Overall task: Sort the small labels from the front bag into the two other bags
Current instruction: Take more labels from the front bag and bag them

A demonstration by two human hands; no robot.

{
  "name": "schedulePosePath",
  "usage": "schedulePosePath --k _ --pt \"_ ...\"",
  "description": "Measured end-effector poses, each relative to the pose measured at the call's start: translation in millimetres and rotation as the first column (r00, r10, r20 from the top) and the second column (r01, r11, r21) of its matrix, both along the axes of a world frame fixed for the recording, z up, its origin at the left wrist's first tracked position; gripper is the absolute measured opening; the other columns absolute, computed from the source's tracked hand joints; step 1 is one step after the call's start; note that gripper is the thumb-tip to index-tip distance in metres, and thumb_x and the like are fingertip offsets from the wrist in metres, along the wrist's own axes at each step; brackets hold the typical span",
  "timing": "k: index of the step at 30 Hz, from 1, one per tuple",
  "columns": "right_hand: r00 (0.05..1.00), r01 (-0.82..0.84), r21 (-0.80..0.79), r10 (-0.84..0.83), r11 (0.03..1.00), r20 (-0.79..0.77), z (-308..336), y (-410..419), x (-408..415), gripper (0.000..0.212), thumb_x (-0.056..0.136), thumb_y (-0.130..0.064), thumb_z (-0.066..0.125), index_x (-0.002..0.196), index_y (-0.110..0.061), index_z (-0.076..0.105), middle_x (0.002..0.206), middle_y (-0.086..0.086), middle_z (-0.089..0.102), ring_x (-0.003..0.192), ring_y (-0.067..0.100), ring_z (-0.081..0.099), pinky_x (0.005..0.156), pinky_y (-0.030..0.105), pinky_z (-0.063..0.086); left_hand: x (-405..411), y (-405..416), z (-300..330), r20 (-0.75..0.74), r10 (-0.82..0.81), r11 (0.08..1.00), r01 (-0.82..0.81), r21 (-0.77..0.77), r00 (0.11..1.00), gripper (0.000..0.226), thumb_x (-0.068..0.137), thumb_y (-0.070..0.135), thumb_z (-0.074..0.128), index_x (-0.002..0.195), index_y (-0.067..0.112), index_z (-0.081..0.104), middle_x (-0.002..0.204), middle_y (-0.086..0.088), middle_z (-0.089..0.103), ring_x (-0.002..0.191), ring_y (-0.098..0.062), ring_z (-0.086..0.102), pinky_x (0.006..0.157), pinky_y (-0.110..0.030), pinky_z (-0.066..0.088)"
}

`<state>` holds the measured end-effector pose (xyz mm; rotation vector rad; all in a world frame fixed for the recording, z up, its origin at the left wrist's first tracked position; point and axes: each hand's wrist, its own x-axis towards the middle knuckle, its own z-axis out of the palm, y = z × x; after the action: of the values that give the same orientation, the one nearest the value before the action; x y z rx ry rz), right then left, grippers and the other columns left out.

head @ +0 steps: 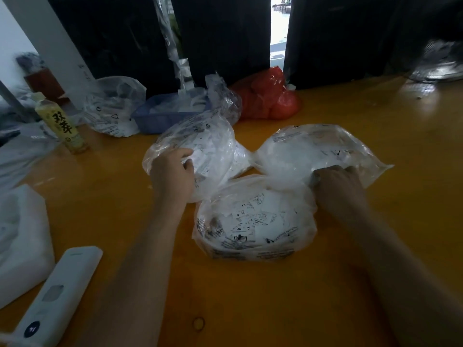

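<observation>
Three clear plastic bags sit close together on the orange worktop (250,309). The front bag (253,249) lies nearest the person, its mouth spread wide, and the small labels (258,216) fill its middle as a loose heap of white slips, some printed "XS". Behind it to the left stands the left rear bag (215,136), which holds white slips; behind it to the right lies the right rear bag (313,146), whose contents look white and blurred. The two rear bags touch each other at their inner corners, and both touch the front bag's back edge.

The left hand (172,171) rests on the near side of the left rear bag with its fingers curled into the plastic, gripping it. The right hand (338,184) sits at the near edge of the right rear bag, fingers bent down into the plastic and holding the film.

Farther back a blue basket (160,118) holds white items, beside another clear bag (112,106) and a red plastic bag (270,98). A yellow drink bottle (62,123) stands at the left. A white remote control (57,296) lies at the near left, next to a white foam block (22,241).
</observation>
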<state>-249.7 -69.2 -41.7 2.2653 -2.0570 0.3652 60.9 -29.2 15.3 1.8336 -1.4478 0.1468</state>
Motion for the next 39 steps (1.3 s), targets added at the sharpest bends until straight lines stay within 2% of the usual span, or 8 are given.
schedulePosePath --k 7,13,17,22,25,29,34,39 --pt "0.988 0.062 -0.069 -0.051 0.996 0.147 4.0 -1.9 -1.5 0.021 0.092 -0.006 0.062 0.106 -0.013 0.076 0.108 0.014 0.070 0.100 0.030 0.061 0.094 0.040 0.042 -14.3 -12.6 -2.1 0.001 -0.154 0.979 0.153 0.132 0.988 0.024 0.100 0.008 0.067 0.120 0.013 0.078 0.119 -0.005 0.078 0.107 -0.020 0.071 0.098 -0.027 0.052" --pt "0.937 0.162 -0.214 -0.082 0.963 0.341 19.0 2.7 -0.6 0.014 0.097 -0.012 0.065 0.105 -0.007 0.076 0.108 0.017 0.072 0.100 0.033 0.064 0.090 0.043 0.048 -12.3 -2.8 -2.3 0.095 -0.052 0.999 0.053 -0.002 0.994 0.026 0.102 0.014 0.062 0.125 0.014 0.075 0.124 -0.006 0.075 0.123 -0.030 0.058 0.106 -0.042 0.044" --pt "0.888 0.197 -0.284 -0.048 0.938 0.458 27.7 6.6 0.3 0.020 0.098 -0.014 0.066 0.115 -0.007 0.072 0.111 0.012 0.074 0.106 0.030 0.066 0.098 0.041 0.045 -29.8 20.4 -9.0 0.062 -0.164 0.958 0.174 -0.226 0.985 0.019 0.101 0.012 0.063 0.116 0.012 0.075 0.119 -0.001 0.075 0.117 -0.011 0.053 0.107 -0.037 0.042" --pt "0.815 0.232 -0.430 0.067 0.873 0.575 33.9 16.3 3.5 0.022 0.099 -0.015 0.063 0.119 -0.007 0.068 0.112 0.012 0.071 0.100 0.028 0.067 0.096 0.036 0.051 -59.0 49.8 -24.2 -0.065 -0.367 0.913 0.346 -0.216 0.928 0.017 0.102 0.013 0.064 0.114 0.017 0.075 0.110 0.013 0.068 0.104 -0.005 0.061 0.091 -0.020 0.048" --pt "0.700 0.160 -0.509 0.266 0.846 0.663 39.3 26.5 13.6 0.018 0.097 -0.014 0.067 0.114 -0.009 0.073 0.103 -0.002 0.070 0.089 0.006 0.066 0.086 0.004 0.045 -67.2 61.4 -32.9 -0.326 -0.443 0.896 0.422 -0.138 0.835 0.016 0.104 0.022 0.063 0.115 0.023 0.075 0.107 0.015 0.073 0.098 -0.002 0.066 0.085 -0.018 0.054" --pt "0.509 -0.179 -0.315 0.362 0.932 0.781 36.8 47.6 34.7 0.017 0.094 -0.020 0.070 0.109 -0.026 0.073 0.096 -0.023 0.070 0.083 -0.007 0.066 0.070 0.006 0.050 -70.8 66.2 -39.7 -0.600 -0.457 0.853 0.515 -0.085 0.657 0.034 0.100 0.036 0.068 0.133 0.027 0.065 0.118 0.017 0.074 0.107 -0.002 0.069 0.091 -0.024 0.059" --pt "0.573 -0.448 -0.271 0.506 0.852 0.644 29.1 61.3 54.5 0.016 0.094 -0.020 0.069 0.108 -0.026 0.072 0.095 -0.020 0.068 0.087 -0.001 0.066 0.077 0.011 0.052 -72.4 63.6 -41.4 -0.739 -0.429 0.814 0.576 -0.067 0.520 0.034 0.092 0.042 0.077 0.124 0.032 0.074 0.118 0.012 0.076 0.104 -0.009 0.074 0.075 -0.026 0.063" --pt "0.580 -0.358 -0.224 0.404 0.906 0.708 25.0 57.7 55.7 0.021 0.097 -0.033 0.062 0.117 -0.028 0.066 0.088 -0.016 0.069 0.080 0.001 0.065 0.071 0.014 0.053 -67.3 59.7 -43.3 -0.896 -0.308 0.878 0.457 -0.139 0.319 0.012 0.090 0.015 0.080 0.095 0.025 0.084 0.098 -0.006 0.082 0.091 -0.021 0.079 0.067 -0.024 0.060"
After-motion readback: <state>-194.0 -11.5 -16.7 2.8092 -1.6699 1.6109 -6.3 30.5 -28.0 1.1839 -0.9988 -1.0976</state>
